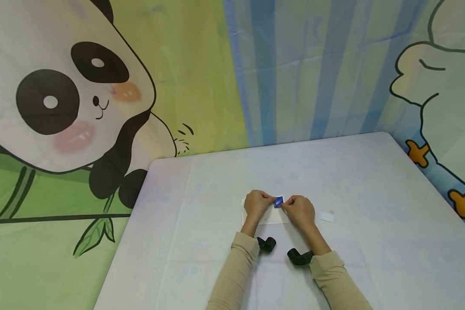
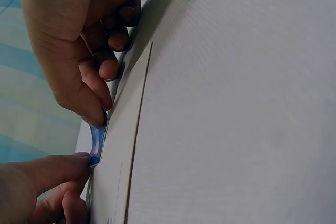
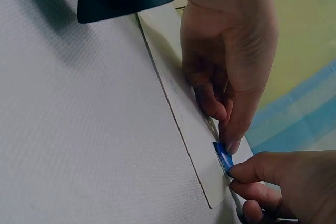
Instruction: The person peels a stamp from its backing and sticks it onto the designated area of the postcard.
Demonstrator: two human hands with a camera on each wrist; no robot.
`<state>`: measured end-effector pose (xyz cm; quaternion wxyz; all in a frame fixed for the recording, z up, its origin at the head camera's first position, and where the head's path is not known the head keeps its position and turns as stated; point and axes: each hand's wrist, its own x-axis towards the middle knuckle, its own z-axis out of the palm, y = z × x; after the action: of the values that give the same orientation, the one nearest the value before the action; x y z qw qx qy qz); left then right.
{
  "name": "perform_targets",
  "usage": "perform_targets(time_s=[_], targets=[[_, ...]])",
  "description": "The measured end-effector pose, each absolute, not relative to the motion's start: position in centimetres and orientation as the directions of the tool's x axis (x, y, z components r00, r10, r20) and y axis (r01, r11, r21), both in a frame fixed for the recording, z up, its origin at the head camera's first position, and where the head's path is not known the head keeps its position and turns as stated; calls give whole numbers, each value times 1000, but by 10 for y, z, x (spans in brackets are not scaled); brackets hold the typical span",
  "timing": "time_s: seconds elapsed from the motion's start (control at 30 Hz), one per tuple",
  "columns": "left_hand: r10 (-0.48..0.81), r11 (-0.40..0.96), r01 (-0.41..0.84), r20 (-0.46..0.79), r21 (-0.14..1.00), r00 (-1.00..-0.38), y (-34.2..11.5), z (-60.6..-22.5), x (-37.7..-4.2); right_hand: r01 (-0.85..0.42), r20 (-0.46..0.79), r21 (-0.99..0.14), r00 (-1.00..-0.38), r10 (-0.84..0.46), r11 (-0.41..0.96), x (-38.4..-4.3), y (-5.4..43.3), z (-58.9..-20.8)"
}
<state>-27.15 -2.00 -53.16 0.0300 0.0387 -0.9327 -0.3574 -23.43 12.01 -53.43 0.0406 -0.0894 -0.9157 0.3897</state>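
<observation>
A small blue stamp (image 1: 278, 202) with a pale border is at the upper edge of a cream envelope-like sheet (image 1: 272, 218) lying flat on the table. My left hand (image 1: 257, 204) pinches the stamp's left side. My right hand (image 1: 300, 211) pinches its lower right side, thumb and index finger near the corner. In the left wrist view the stamp (image 2: 97, 140) bends slightly between both hands' fingertips. The right wrist view shows faint marks on the sheet (image 3: 168, 85) beside the stamp (image 3: 223, 157). Whether the stamp's underside touches the sheet is hidden.
A small white paper slip (image 1: 326, 216) lies on the white-covered table (image 1: 201, 249) right of my right hand. Black wrist cameras (image 1: 267, 244) stick inward from both sleeves. A curtain printed with a panda (image 1: 81, 99) stands behind the table's far edge.
</observation>
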Motion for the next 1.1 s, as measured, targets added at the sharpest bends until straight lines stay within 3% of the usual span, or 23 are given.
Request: perform_targets(time_s=[1.1], targets=[[-114, 764, -82, 9, 641, -993, -17, -527, -273, 116, 5, -713, -985, 171, 691, -233, 124, -532]])
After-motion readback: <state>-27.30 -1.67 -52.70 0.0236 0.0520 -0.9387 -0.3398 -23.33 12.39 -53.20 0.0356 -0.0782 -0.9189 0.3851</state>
